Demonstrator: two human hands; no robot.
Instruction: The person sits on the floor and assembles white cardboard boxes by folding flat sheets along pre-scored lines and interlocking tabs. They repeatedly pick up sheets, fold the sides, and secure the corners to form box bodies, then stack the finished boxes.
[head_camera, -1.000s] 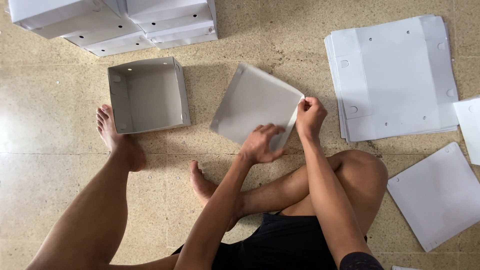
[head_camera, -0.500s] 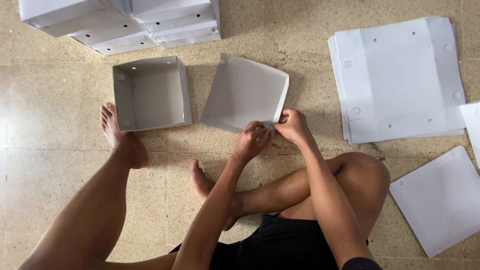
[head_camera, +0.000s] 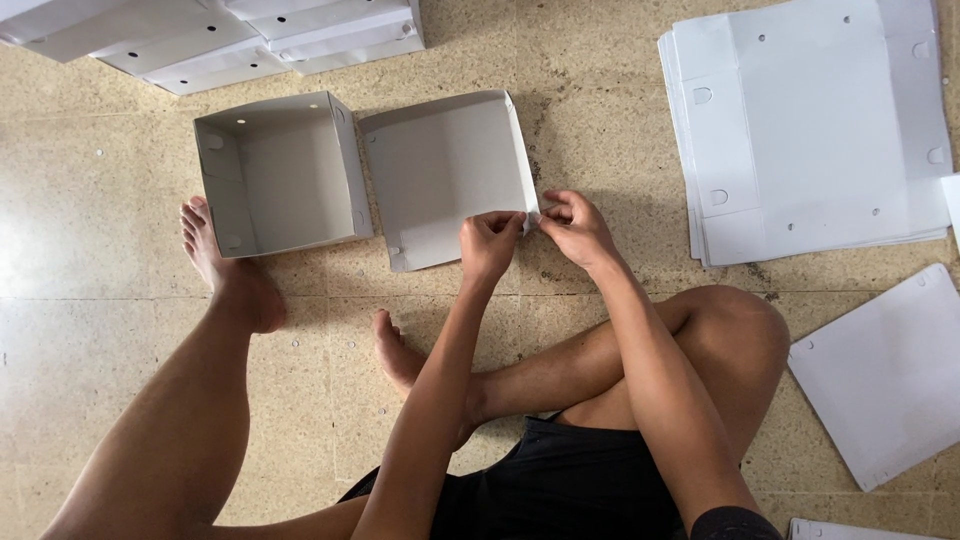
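Head view: the half-folded white cardboard box (head_camera: 440, 175) lies on the floor (head_camera: 100, 250) just beyond both hands, right beside the finished box (head_camera: 280, 170). The left hand (head_camera: 490, 243) and right hand (head_camera: 575, 228) both pinch its near right corner, fingertips almost meeting. The stack of flat sheets (head_camera: 810, 120) sits well apart, far right.
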